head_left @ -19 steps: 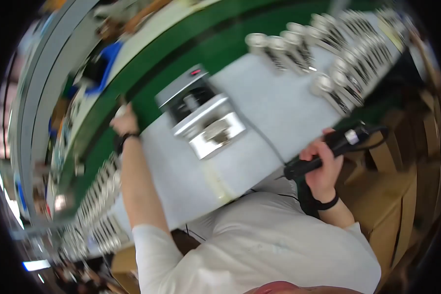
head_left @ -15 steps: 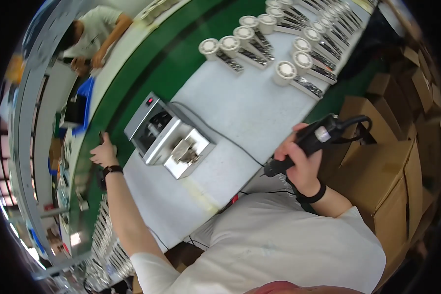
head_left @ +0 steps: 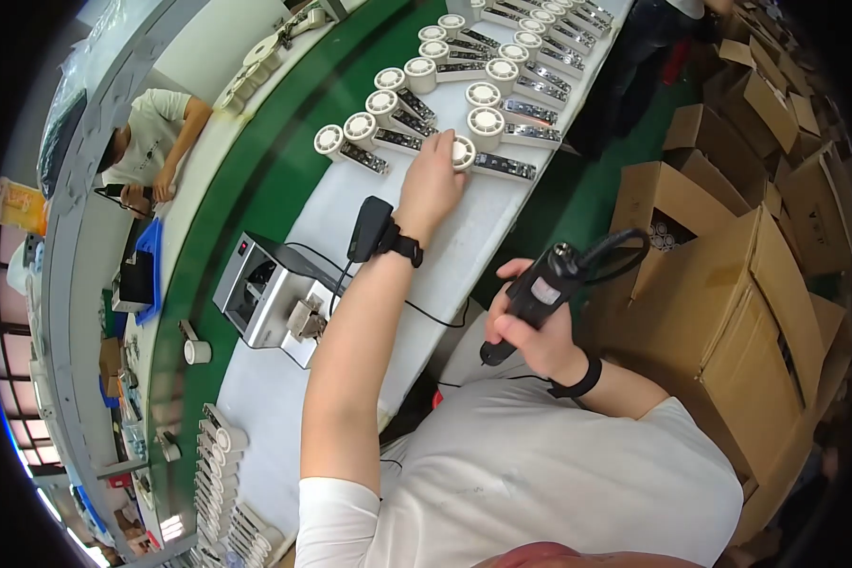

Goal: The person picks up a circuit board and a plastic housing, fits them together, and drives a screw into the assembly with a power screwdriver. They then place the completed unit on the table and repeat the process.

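My left hand point(head_left: 434, 185) reaches forward over the white table, its fingers closed around the round head of a white handheld fan body point(head_left: 463, 154). The fan body's handle lies open toward the right, showing dark electronics inside. In my right hand point(head_left: 538, 336), near my chest, is a black electric screwdriver point(head_left: 541, 289), tip pointing down and left, with a cord from its upper end. Left of my left forearm stands a silver screw feeder point(head_left: 270, 298) with a red switch. Similar fan bodies point(head_left: 486, 128) stand in rows at the table's far end.
A single fan body point(head_left: 196, 352) lies on the green conveyor belt point(head_left: 220, 222), with more stacked at lower left point(head_left: 220, 464). Cardboard boxes point(head_left: 729, 312) crowd the right side. A co-worker point(head_left: 156, 142) sits across the belt beside a blue tray point(head_left: 150, 275).
My left hand has moved from over the belt to a fan body at the table's far end. A fan body now shows on the belt. My right hand still holds the screwdriver.
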`<state>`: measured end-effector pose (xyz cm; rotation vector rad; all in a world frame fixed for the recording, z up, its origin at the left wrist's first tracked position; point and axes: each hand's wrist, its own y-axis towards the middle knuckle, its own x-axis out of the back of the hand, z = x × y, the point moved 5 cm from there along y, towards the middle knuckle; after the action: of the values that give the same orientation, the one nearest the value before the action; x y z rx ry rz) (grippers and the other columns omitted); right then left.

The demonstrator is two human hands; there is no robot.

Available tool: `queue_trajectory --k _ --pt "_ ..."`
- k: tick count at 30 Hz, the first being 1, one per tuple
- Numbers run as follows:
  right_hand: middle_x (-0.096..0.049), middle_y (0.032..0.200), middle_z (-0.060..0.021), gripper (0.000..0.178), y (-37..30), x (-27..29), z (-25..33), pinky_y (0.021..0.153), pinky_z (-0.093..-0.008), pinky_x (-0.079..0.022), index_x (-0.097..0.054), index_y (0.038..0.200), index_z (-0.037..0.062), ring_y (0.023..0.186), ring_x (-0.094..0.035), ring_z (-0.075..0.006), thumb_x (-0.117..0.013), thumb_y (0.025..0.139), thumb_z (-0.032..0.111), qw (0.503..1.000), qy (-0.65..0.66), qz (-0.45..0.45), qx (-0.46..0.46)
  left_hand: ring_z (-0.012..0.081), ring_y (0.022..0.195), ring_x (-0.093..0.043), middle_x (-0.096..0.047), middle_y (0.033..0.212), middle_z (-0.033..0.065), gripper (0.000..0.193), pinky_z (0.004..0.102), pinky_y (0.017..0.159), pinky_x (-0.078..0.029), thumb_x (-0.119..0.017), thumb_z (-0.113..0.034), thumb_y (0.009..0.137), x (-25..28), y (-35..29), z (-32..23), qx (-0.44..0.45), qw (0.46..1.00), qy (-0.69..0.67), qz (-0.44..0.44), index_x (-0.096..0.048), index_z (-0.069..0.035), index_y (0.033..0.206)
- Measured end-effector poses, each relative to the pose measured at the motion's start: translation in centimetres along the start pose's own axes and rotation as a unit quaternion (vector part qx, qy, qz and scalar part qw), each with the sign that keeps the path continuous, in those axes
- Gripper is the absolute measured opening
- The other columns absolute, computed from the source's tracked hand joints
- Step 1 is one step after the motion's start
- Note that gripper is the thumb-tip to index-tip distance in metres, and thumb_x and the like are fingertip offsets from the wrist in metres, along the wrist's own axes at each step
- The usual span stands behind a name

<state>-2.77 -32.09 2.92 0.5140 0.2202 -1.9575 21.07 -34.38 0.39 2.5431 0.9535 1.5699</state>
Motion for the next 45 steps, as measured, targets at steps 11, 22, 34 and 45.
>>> queue_trajectory --k 11,22,34,45 --pt "-0.052 0.074 -0.005 0.063 2.9 -4.1 3.8 0.06 -0.0335 -0.046 -0.036 0.133 0.0049 0.062 -0.054 -0.0172 -0.063 0.09 0.042 0.979 0.154 0.123 0.05 0.0396 0.104 -0.059 -0.052 0.122 0.0202 0.064 0.0434 0.088 -0.052 -0.079 -0.01 0.076 13.2 -25.4 -5.2 0.127 0.987 0.043 -0.088 -0.049 0.0 0.132" --pt "-0.048 0.076 -0.0024 0.036 4.5 -15.4 3.4 0.064 -0.0318 -0.042 -0.046 0.125 0.0064 0.064 -0.046 -0.0131 -0.047 0.1 0.033 0.96 0.238 0.144 -0.01 0.0356 0.114 -0.057 -0.053 0.129 0.0191 0.064 0.0409 0.096 -0.048 -0.08 -0.008 0.077 16.2 -39.1 -2.2 0.385 0.905 0.068 -0.169 -0.05 0.003 0.132" --pt "-0.047 0.073 -0.0003 0.027 1.9 -19.3 0.8 0.062 -0.0316 -0.043 -0.049 0.116 0.0094 0.061 -0.046 -0.0122 -0.049 0.099 0.031 0.978 0.16 0.127 -0.037 0.0113 0.09 -0.057 -0.063 0.099 0.0049 0.048 0.0257 0.082 -0.048 -0.07 -0.016 0.092 15.3 -31.0 -7.4 0.197 0.778 -0.593 -0.065 -0.052 0.005 0.132" --pt "-0.05 0.072 -0.003 0.025 3.3 -19.8 -1.7 0.061 -0.0326 -0.045 -0.049 0.116 0.0059 0.061 -0.05 -0.0153 -0.056 0.095 0.02 0.992 0.052 0.1 -0.055 0.0228 0.101 -0.062 -0.064 0.113 0.0149 0.055 0.0334 0.09 -0.049 -0.077 -0.02 0.085 14.9 -33.0 -5.4 0.195 0.898 -0.367 -0.144 -0.054 0.005 0.129"
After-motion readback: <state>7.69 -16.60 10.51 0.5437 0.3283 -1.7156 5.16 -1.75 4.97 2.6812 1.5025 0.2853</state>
